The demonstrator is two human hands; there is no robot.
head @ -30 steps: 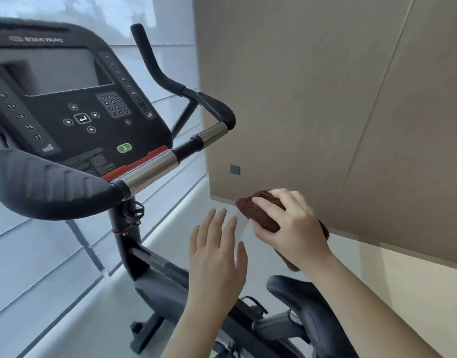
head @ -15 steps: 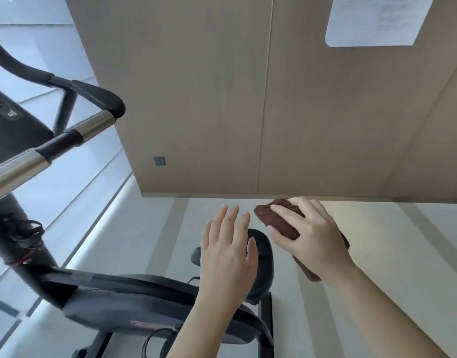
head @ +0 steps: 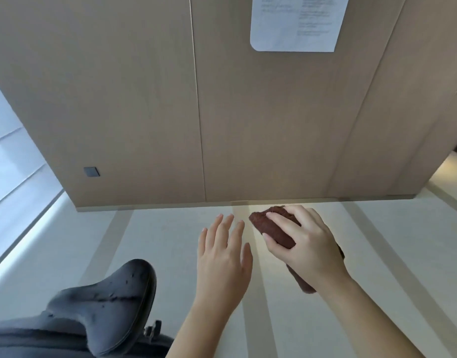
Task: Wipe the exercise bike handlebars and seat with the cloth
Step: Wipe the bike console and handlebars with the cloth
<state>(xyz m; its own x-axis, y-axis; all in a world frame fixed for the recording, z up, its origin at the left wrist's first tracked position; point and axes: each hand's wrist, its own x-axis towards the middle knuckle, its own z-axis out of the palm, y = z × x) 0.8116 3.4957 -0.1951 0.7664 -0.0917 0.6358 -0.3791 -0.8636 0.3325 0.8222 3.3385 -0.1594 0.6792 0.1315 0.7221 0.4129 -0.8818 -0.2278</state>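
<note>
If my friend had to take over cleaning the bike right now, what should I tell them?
Left hand: open, fingers straight, holding nothing, in the air to the right of the seat.
Right hand: holds the bunched brown cloth, off the bike.
Seat: lower left, and the cloth is not touching it.
Handlebars: out of view, so I cannot tell whether they are wiped.
Left to do: probably bring the cloth down, wipe the seat, then check the handlebars.
</note>
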